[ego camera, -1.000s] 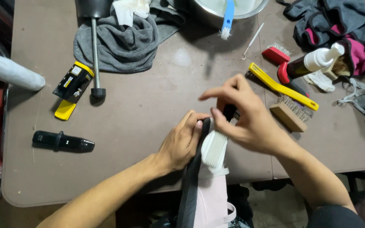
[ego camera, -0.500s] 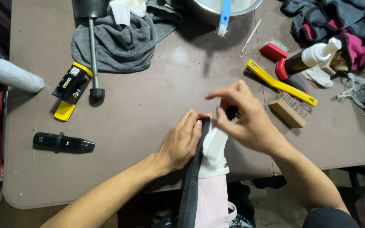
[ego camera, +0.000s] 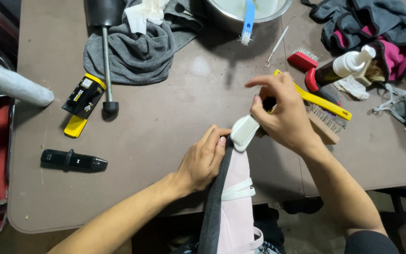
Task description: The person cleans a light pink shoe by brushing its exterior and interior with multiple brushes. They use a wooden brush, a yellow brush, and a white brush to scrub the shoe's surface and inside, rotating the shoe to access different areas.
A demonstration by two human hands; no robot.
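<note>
A: Nearest item: one pale pink shoe [ego camera: 235, 207] with white straps and a dark grey sole edge, lying at the near edge of the table [ego camera: 165, 141], toe end pointing away from us. We judge it light, the upper soft enough to give under pressure, the sole the stiffer part.

B: Noted. Our left hand [ego camera: 203, 160] cups the sole side near the toe, fingers curled and pressing against it. That firm edge looks the sound place to hold; the upper would likely buckle.

A: Our right hand [ego camera: 285, 115]: fingers closed round the dark handle of a small brush [ego camera: 245, 131], forefinger held out straight. Its white head touches the shoe's toe.

B: Mid-table: wooden wire brush [ego camera: 325, 124] and yellow-handled brush [ego camera: 323, 99] just beyond the right hand; black capped tube [ego camera: 74, 161] and yellow-and-black tool [ego camera: 81, 102] to the left.

A: Far side: grey cloth [ego camera: 137, 47], metal bowl [ego camera: 240, 11] holding a blue brush [ego camera: 248, 19], spray bottle [ego camera: 339, 69], red brush [ego camera: 302, 60], heap of dark and pink cloth [ego camera: 377, 28].
</note>
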